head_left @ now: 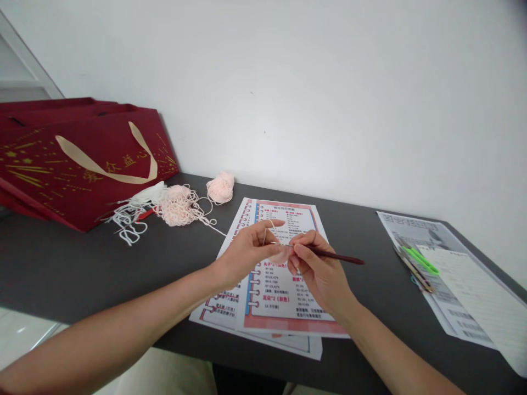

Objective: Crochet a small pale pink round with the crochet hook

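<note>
My left hand [247,251] pinches a small pink crochet piece [281,255], with pink yarn looped over its raised forefinger. My right hand [319,270] grips a dark red crochet hook [337,256] like a pen, its tip pointing left into the piece. Both hands hover over printed pattern sheets [275,291] lying on the dark table [82,263]. The yarn strand runs back left to a loose pink yarn tangle [179,206] and a small pink yarn ball [220,187].
A dark red gift bag [78,164] with a beige handle lies at the back left, white yarn [129,216] in front of it. At the right lie more papers [465,285] with a green tool [420,259] and a pen [414,270]. A white wall stands behind.
</note>
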Available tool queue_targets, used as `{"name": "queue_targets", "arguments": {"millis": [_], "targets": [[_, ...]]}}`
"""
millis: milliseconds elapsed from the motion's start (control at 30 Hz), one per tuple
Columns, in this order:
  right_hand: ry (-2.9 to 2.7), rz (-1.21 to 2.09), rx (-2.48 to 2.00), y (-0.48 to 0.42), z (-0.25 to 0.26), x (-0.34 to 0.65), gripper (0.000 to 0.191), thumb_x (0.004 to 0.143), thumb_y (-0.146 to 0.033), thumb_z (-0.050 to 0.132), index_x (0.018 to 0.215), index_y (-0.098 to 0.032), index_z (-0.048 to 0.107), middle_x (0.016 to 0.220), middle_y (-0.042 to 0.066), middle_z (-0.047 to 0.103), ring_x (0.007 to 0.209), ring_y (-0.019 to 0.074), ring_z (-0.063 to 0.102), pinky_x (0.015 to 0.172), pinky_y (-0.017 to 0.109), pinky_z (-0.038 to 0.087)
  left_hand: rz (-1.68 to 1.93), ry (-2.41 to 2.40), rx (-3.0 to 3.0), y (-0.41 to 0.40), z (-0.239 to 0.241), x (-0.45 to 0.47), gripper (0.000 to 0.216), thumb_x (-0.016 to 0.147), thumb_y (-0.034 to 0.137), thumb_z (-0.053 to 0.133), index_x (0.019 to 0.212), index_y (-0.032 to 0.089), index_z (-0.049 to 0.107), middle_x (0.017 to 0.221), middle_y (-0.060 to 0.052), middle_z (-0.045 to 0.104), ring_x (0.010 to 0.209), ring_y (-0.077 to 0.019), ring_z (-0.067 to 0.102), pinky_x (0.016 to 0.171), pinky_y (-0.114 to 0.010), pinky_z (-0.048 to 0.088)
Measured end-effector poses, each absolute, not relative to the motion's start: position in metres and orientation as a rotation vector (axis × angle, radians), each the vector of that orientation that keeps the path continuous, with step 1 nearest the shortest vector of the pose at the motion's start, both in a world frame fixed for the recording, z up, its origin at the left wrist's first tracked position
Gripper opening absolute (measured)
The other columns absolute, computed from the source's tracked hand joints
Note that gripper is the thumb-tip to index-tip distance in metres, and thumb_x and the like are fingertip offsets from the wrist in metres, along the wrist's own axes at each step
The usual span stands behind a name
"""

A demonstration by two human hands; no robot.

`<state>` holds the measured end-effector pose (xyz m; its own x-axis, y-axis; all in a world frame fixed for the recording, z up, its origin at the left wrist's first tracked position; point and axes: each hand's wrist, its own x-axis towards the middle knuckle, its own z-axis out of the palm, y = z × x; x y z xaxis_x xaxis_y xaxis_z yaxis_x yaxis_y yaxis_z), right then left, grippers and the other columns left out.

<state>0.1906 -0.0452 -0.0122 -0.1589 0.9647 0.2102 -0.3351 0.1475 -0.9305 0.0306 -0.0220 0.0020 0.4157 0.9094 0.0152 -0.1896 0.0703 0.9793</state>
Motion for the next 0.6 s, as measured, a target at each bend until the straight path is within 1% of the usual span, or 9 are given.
{"name": "queue_targets", "arguments": {"millis": [67,167,233,300,367,400,467,533,600], "targets": [[-1.382,1.085,-0.812,-0.049,-0.016,0.190,0.006,0.087,-0.018,0.053,0.082,-0.022,0.051,0.073,-0.002,0.055,0.053,0.0096,0.049,0.048,0.023,0.043,0.964,0.733,1.147,-0.023,-0.001,0.032,0.050,0.073,0.019,0.068,0.120,0.015,0.052,0.069,0.004,0.057,0.065,-0.0102,0.053,0.068,-0.027,0.040],[-1.813,0.475,-0.866,-0.054,-0.019,0.191,0.010,0.087,-0.013,0.051,0.084,-0.022,0.051,0.081,0.001,0.057,0.065,0.0136,0.054,0.056,0.027,0.046,0.946,0.718,1.045,-0.025,-0.002,0.034,0.050,0.072,0.019,0.070,0.119,0.016,0.054,0.068,0.004,0.059,0.064,-0.0096,0.055,0.069,-0.026,0.040],[-2.002,0.105,-0.856,-0.057,-0.020,0.192,0.013,0.086,-0.010,0.050,0.084,-0.022,0.051,0.081,0.003,0.057,0.072,0.0172,0.055,0.061,0.031,0.046,0.911,0.703,0.949,-0.026,0.000,0.033,0.046,0.071,0.017,0.071,0.115,0.015,0.057,0.066,0.004,0.059,0.062,-0.0086,0.054,0.068,-0.025,0.040],[-2.059,-0.069,-0.831,-0.058,-0.020,0.191,0.016,0.084,-0.006,0.051,0.087,-0.022,0.051,0.082,0.004,0.057,0.073,0.0184,0.054,0.062,0.033,0.046,0.841,0.657,0.837,-0.025,0.003,0.032,0.041,0.071,0.014,0.071,0.110,0.014,0.060,0.068,0.003,0.060,0.063,-0.0084,0.055,0.070,-0.025,0.040],[-2.019,0.000,-0.773,-0.058,-0.019,0.191,0.019,0.084,-0.005,0.051,0.092,-0.023,0.050,0.085,0.004,0.057,0.074,0.0174,0.054,0.062,0.032,0.047,0.756,0.614,0.750,-0.023,0.006,0.030,0.039,0.070,0.011,0.071,0.107,0.014,0.062,0.074,-0.001,0.063,0.068,-0.0099,0.058,0.074,-0.026,0.041],[-1.965,0.123,-0.767,-0.057,-0.019,0.191,0.019,0.084,-0.006,0.051,0.093,-0.023,0.050,0.086,0.003,0.057,0.072,0.0162,0.055,0.061,0.030,0.048,0.729,0.610,0.726,-0.022,0.008,0.029,0.039,0.069,0.011,0.071,0.107,0.013,0.062,0.077,-0.002,0.064,0.071,-0.0110,0.059,0.075,-0.027,0.042],[-1.790,0.476,-0.818,-0.055,-0.018,0.192,0.014,0.086,-0.011,0.051,0.091,-0.024,0.051,0.088,0.002,0.056,0.066,0.0129,0.055,0.055,0.026,0.047,0.716,0.630,0.717,-0.019,0.011,0.026,0.041,0.067,0.010,0.072,0.108,0.013,0.062,0.081,-0.004,0.065,0.073,-0.0127,0.061,0.076,-0.028,0.042],[-1.573,0.829,-0.865,-0.051,-0.017,0.195,0.008,0.086,-0.016,0.054,0.086,-0.023,0.051,0.089,0.001,0.054,0.058,0.0097,0.052,0.049,0.024,0.045,0.742,0.651,0.745,-0.017,0.013,0.024,0.043,0.067,0.011,0.072,0.109,0.012,0.062,0.079,-0.004,0.065,0.073,-0.0130,0.060,0.075,-0.028,0.042],[-1.417,1.033,-0.814,-0.047,-0.015,0.198,0.006,0.085,-0.019,0.057,0.083,-0.022,0.052,0.088,0.000,0.053,0.055,0.0082,0.051,0.048,0.024,0.043,0.779,0.655,0.789,-0.014,0.013,0.022,0.043,0.067,0.011,0.071,0.109,0.012,0.062,0.076,-0.002,0.063,0.071,-0.0120,0.058,0.074,-0.028,0.041]]}}
